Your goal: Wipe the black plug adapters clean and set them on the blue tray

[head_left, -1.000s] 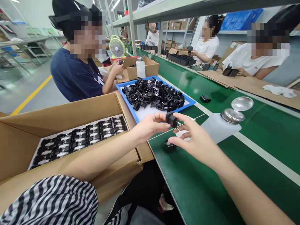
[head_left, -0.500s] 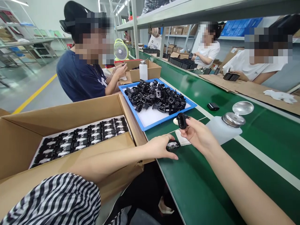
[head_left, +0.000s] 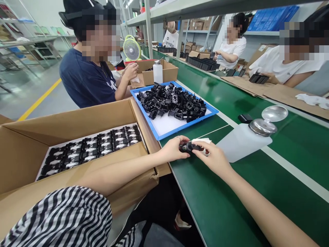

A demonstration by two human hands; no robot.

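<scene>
My left hand (head_left: 174,149) grips a black plug adapter (head_left: 187,148) from the left, just above the green workbench (head_left: 205,206). My right hand (head_left: 213,155) meets it from the right, pinching a white cloth (head_left: 202,141) against the adapter's far end. The cloth hides part of the adapter. A blue tray (head_left: 164,128) of loose black adapters lies just beyond my hands. To their left, an open cardboard box (head_left: 77,120) holds neat rows of black adapters.
A plastic dispenser bottle (head_left: 244,142) with an open metal lid lies close to my right hand. A single black adapter (head_left: 245,118) sits further along the bench. A co-worker (head_left: 87,79) in a navy shirt sits beyond the box, and other people work across the bench.
My hands have come together over the bench. The left hand has lifted an adapter from the surface, and the right hand now pinches the white cloth against it. The adapter it held earlier is out of sight.
</scene>
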